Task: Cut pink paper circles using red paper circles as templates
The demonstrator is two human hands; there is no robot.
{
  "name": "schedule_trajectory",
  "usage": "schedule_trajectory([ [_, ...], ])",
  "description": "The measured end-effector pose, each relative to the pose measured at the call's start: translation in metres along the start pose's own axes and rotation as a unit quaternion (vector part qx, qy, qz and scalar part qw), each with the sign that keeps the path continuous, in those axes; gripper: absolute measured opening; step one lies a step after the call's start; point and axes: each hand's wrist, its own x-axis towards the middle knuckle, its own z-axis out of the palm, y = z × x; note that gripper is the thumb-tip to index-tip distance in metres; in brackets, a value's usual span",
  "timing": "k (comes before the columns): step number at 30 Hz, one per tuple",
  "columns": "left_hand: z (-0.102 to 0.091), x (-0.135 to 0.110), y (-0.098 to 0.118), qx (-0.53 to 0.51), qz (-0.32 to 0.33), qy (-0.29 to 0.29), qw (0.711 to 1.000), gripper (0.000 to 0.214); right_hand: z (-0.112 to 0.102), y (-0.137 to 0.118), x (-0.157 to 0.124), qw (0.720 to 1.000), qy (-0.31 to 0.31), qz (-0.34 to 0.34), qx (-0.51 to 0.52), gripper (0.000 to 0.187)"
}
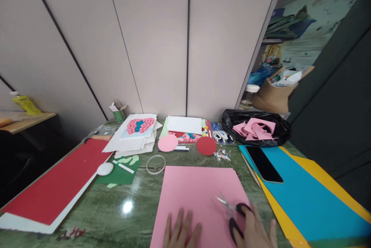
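A large pink paper sheet (199, 186) lies on the green marbled table in front of me. My left hand (182, 233) rests on its lower part, palm down with the fingers spread. At the sheet's right edge my right hand (256, 230) holds a pair of scissors (230, 207), with fingers at the black handle loops. The scissor blades are parted and point up and left over the sheet. Beyond the sheet lie a pink paper circle (168, 143), a red paper circle (206, 146) and a clear ring (155, 164).
Red sheets (66, 182) cover the left side; blue sheets (313, 201) and a phone (264, 164) are on the right. Pink scraps (256, 129) fill a black bag (232, 117). A white glue bottle (105, 169) sits by green paper (123, 174). Cabinets rise behind.
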Motion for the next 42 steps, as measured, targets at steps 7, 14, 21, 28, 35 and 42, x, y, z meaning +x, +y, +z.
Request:
schedule_trajectory([
  [7, -0.006, 0.006, -0.008, 0.029, 0.07, -0.01, 0.997, 0.041, 0.004, 0.002, 0.002, 0.999, 0.028, -0.031, -0.007, 0.035],
  [14, -0.001, 0.004, -0.005, 0.014, 0.066, 0.0, 0.998, 0.042, 0.003, 0.003, 0.003, 0.999, 0.032, -0.038, 0.002, 0.035],
  [21, -0.002, 0.005, -0.007, 0.012, 0.065, 0.012, 0.998, 0.038, 0.012, -0.003, 0.001, 0.998, 0.043, -0.051, -0.008, 0.039],
  [28, -0.005, 0.009, -0.009, 0.018, 0.074, 0.006, 0.997, 0.04, 0.024, 0.0, -0.002, 0.993, 0.072, -0.078, -0.043, 0.041],
  [35, -0.003, 0.01, -0.009, 0.019, 0.077, 0.0, 0.997, 0.044, 0.025, -0.008, -0.001, 0.99, 0.08, -0.114, -0.018, 0.041],
  [42, 0.008, 0.016, 0.001, -0.031, 0.024, 0.033, 0.999, 0.037, 0.024, -0.029, -0.002, 0.983, -0.018, -0.012, 0.183, 0.034],
])
